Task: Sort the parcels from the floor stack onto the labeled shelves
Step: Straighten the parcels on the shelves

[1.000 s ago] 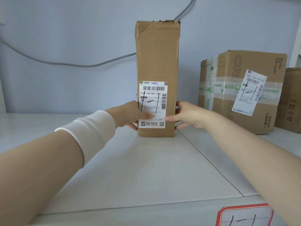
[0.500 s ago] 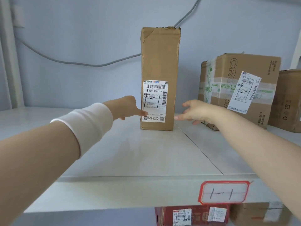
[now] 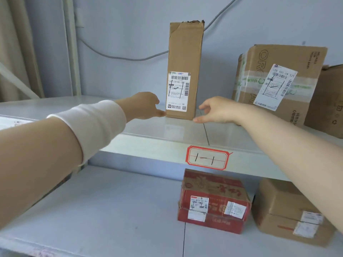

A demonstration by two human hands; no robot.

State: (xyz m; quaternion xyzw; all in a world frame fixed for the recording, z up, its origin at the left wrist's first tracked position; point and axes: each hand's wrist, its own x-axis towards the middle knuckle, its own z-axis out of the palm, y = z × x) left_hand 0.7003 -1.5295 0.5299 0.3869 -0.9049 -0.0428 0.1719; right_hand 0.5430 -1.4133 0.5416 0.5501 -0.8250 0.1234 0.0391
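A tall narrow cardboard parcel (image 3: 184,52) with a white shipping label stands upright on the upper shelf (image 3: 148,143), whose front edge carries a red-framed tag (image 3: 207,158) reading "1-1". My left hand (image 3: 145,106) is at the parcel's lower left corner, fingertips at or just off its edge. To the right of the parcel's base, a little in front of it, my right hand (image 3: 217,110) hovers with fingers spread, apart from it. Neither hand holds anything.
A wider taped cardboard box (image 3: 278,58) and another brown box (image 3: 328,101) stand at the right of the upper shelf. On the lower shelf (image 3: 111,210) lie a red carton (image 3: 213,199) and a brown parcel (image 3: 285,208). A grey cable (image 3: 120,57) runs along the back wall.
Both hands have let go of the tall parcel and drawn back from it. The view has pulled back and tilted down, bringing the lower shelf into sight.
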